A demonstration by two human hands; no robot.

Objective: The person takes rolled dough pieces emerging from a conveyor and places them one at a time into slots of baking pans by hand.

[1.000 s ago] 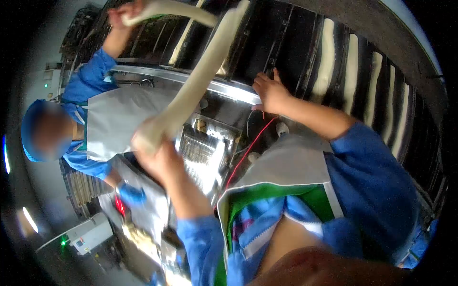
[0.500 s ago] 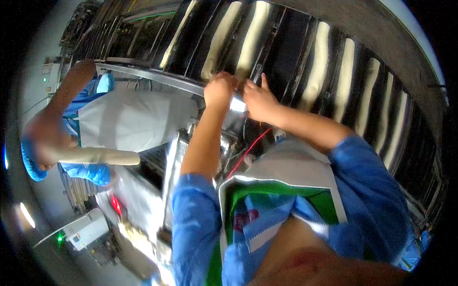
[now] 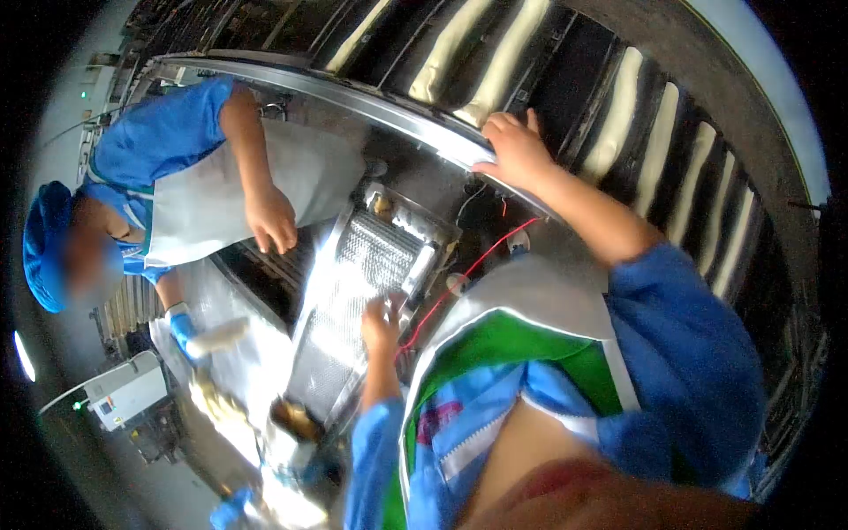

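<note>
Pale, dough-like strip [image 3: 508,62] is lying lengthwise in the rack of dark channels [image 3: 570,75], just past the metal rail [image 3: 415,125]. Its long axis is running away from the person, leaning a little to the right at the far end, so that its near end is sitting just ahead and to the left of the right hand [image 3: 517,150]. That hand is by far the nearer one; it is resting at the rail with its fingers bent and one finger raised, and whether it is gripping the rail or touching the strip I cannot tell. Well apart, the left hand [image 3: 382,329] is hovering over or beside the perforated metal surface [image 3: 353,274], fingers loosely curled and blurred; nothing is showing in it, but I cannot tell whether it is clasping something small. A neighbouring strip [image 3: 448,51] is lying roughly parallel on the left. Across the metalwork, a co-worker [image 3: 168,132] is letting one bare hand [image 3: 269,219] hang while the blue-gloved hand [image 3: 183,332] is meeting a short pale piece [image 3: 221,336].
</note>
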